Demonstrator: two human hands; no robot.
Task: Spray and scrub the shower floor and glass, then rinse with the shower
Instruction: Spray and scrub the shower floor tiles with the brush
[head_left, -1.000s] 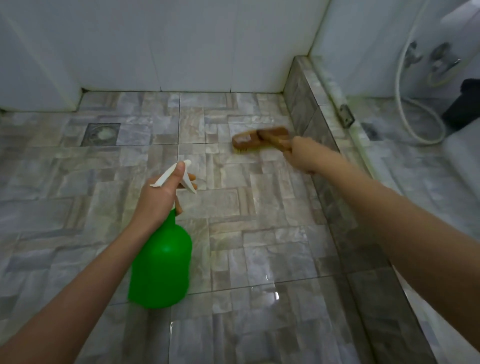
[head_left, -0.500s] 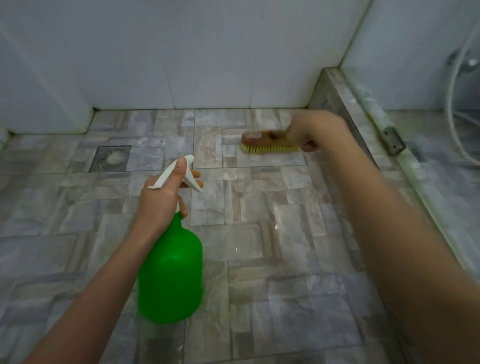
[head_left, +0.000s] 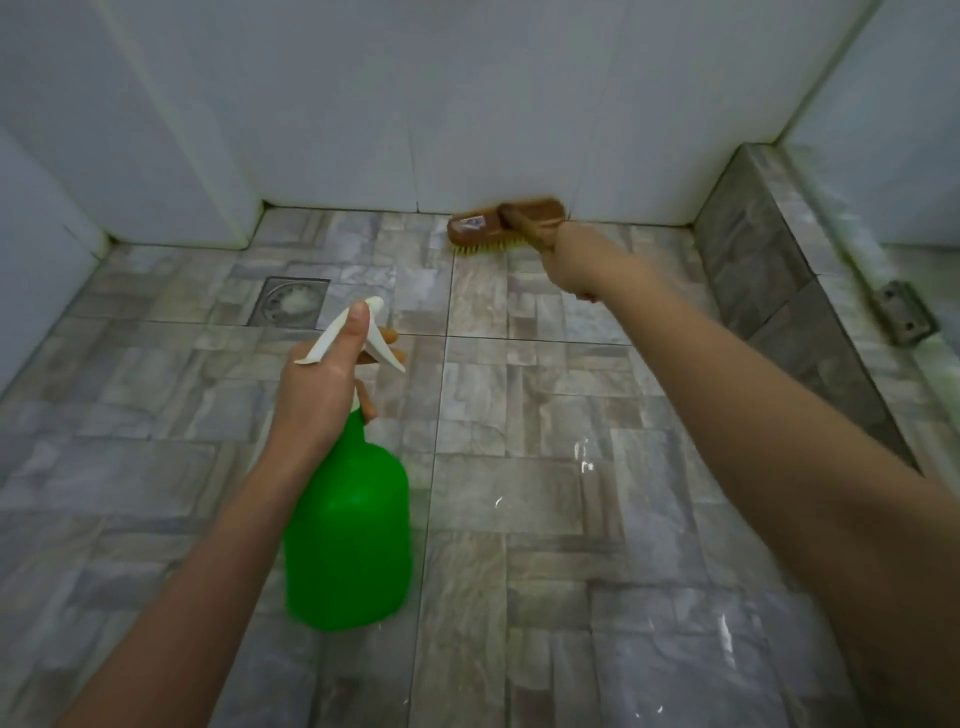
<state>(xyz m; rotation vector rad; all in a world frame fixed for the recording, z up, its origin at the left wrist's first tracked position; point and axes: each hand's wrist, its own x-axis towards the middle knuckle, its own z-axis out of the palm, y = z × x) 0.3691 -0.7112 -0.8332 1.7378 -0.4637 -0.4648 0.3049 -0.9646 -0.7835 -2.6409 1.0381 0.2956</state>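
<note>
Gripping opaque green spray bottle (head_left: 348, 530), left hand (head_left: 317, 395); right hand (head_left: 571, 260), grip closed round brush (head_left: 488, 228) on floor (head_left: 519, 493).

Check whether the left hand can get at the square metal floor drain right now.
Probably yes: the square metal floor drain lies on bare tile just ahead of the left hand, nothing between. But its fingers grip the green plastic spray bottle, so they aren't free.

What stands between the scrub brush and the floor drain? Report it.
Nothing visible: bare tile runs from the scrub brush, gripped by the right hand at the back wall, to the drain. The left hand holds the spray bottle off the floor, nearer the camera.
</note>
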